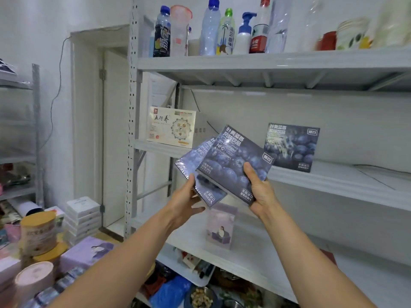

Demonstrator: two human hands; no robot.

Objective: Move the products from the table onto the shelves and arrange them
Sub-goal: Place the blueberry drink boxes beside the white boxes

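White shelving [333, 181] fills my view, one blueberry box [291, 147] standing on it. My left hand [185, 200] grips the lower box [195, 161]; my right hand [259, 190] grips the upper box [233, 156].

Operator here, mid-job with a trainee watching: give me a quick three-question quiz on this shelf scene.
1. True or false: the left hand grips the rear blueberry box and the right hand grips the front blueberry box.
2. Where does the shelved blueberry box stand? A) bottom shelf B) middle shelf C) table
3. Fill in: the top shelf mostly carries ____.
Key: 1 true; 2 B; 3 bottles.
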